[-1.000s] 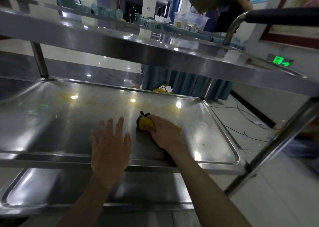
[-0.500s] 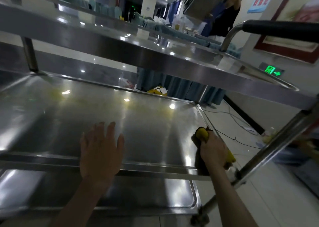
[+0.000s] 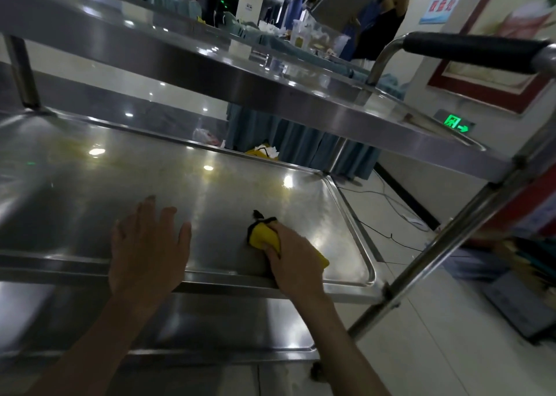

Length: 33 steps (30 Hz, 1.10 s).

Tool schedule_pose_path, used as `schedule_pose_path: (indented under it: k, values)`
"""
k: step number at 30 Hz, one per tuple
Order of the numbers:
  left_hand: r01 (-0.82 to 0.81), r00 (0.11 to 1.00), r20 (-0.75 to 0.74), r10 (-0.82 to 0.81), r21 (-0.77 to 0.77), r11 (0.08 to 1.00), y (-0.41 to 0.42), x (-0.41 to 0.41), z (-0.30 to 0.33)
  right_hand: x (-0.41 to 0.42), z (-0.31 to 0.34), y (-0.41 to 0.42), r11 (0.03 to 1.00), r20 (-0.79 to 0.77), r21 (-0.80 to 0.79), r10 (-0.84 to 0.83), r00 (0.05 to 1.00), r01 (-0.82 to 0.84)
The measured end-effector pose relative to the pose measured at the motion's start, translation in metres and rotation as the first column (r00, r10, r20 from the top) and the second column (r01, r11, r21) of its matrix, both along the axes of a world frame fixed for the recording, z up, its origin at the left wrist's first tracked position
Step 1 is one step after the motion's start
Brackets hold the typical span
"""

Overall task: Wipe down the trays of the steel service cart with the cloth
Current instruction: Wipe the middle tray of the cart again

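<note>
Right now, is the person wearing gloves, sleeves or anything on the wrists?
No. Both the left hand and the right hand are bare, without gloves. Both forearms are uncovered as far as the frame shows: no sleeves, watch or bands visible.

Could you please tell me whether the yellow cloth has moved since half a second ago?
Yes. The yellow cloth has slid left, away from the middle steel tray's right rim, toward the tray's centre.

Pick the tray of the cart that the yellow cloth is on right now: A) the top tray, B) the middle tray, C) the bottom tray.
B: the right hand presses the yellow cloth onto the middle tray, with the top tray above it.
</note>
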<state>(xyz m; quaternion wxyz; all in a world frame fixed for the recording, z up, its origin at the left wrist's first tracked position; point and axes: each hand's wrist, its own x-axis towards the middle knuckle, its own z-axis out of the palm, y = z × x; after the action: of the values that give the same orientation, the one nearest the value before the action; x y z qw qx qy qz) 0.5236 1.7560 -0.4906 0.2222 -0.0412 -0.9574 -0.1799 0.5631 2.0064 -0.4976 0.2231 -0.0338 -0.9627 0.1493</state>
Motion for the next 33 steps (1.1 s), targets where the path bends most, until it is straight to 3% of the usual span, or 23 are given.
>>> schedule_pose_path:
  k: [4, 9, 13, 16, 18, 21, 28, 33]
  values:
    - [-0.013, 1.0, 0.013, 0.013, -0.006, 1.0, -0.001, 0.001, 0.004, 0.015, 0.0, 0.064, 0.968, 0.053, 0.074, -0.246, 0.968, 0.242]
    - [0.052, 0.998, 0.048, -0.045, -0.147, 0.988, -0.002, 0.0, 0.003, 0.012, -0.002, 0.136, 0.844, 0.018, 0.125, -0.527, 0.85, 0.521]
    - [0.069, 0.997, 0.054, -0.062, -0.128, 0.989, 0.0, -0.002, 0.003, -0.035, 0.006, 0.142, 0.86, 0.055, 0.106, -0.506, 0.861, 0.499]
    - [0.075, 0.994, 0.078, -0.072, -0.029, 0.997, 0.002, -0.004, 0.001, -0.062, 0.012, 0.134, 0.898, 0.089, 0.114, -0.434, 0.896, 0.424]
    - [0.067, 0.997, 0.04, -0.063, -0.086, 0.994, 0.001, -0.005, -0.003, -0.066, 0.013, 0.135, 0.916, 0.138, 0.114, -0.398, 0.907, 0.384]
    - [0.06, 0.998, 0.04, -0.057, -0.093, 0.994, -0.002, -0.006, -0.003, -0.055, 0.011, 0.146, 0.909, 0.166, 0.091, -0.416, 0.894, 0.406]
    - [0.05, 0.998, 0.043, -0.048, -0.056, 0.997, -0.001, -0.004, -0.001, -0.011, -0.003, 0.132, 0.818, 0.047, 0.098, -0.573, 0.818, 0.567]
    - [0.074, 0.996, 0.061, -0.071, -0.052, 0.996, 0.0, -0.005, -0.002, 0.027, -0.006, 0.093, 0.822, 0.051, 0.112, -0.565, 0.823, 0.558]
